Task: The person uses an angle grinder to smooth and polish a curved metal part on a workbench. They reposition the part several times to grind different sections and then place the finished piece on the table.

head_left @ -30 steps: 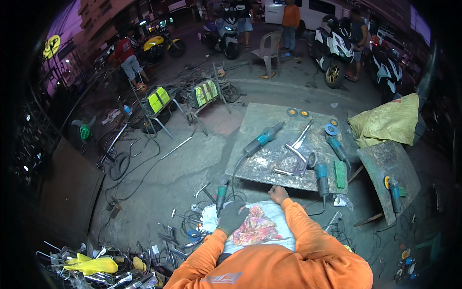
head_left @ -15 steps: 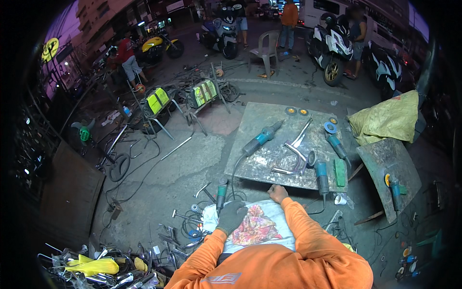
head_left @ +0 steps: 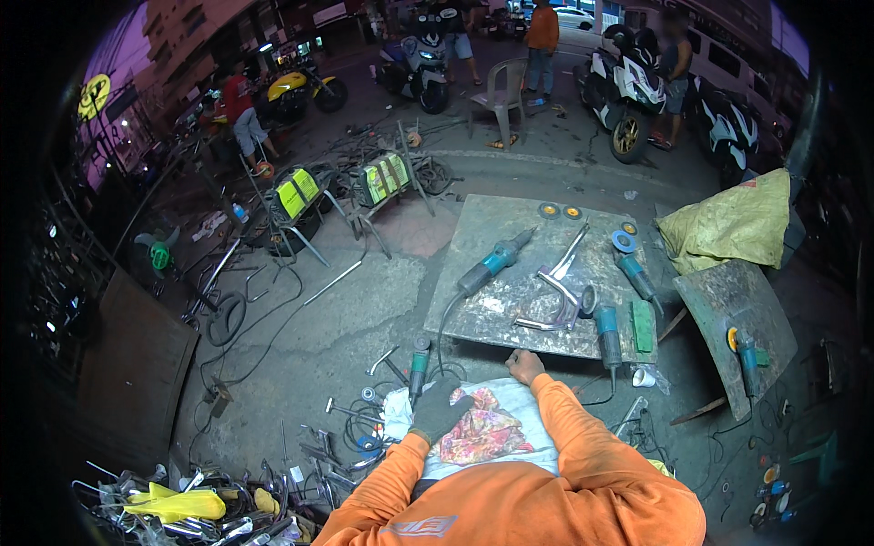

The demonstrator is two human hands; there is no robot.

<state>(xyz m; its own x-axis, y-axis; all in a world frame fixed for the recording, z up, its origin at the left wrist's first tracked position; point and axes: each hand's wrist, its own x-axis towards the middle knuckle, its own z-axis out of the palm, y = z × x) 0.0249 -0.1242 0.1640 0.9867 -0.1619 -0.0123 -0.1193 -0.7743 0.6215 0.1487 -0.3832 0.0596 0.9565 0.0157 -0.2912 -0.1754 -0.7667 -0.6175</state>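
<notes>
My left hand [head_left: 437,409], in a dark glove, rests on a red patterned cloth [head_left: 484,435] that lies over white fabric [head_left: 519,400] on my lap. My bare right hand [head_left: 525,366] sits with curled fingers at the near edge of a grey metal plate [head_left: 492,314]. On the plate lie a teal angle grinder [head_left: 492,264], a bent chrome metal piece [head_left: 555,291], and two more grinders [head_left: 635,273] [head_left: 607,335]. Another grinder [head_left: 419,364] lies on the ground just left of my gloved hand. Both sleeves are orange.
A second metal plate [head_left: 728,300] to the right carries a grinder [head_left: 745,350]; a yellow sack [head_left: 728,223] lies behind it. Two yellow-green machines [head_left: 296,193] [head_left: 382,177], cables and rods cover the left floor. A tool pile [head_left: 177,503] sits lower left. Motorcycles, a plastic chair [head_left: 503,91] and people stand beyond.
</notes>
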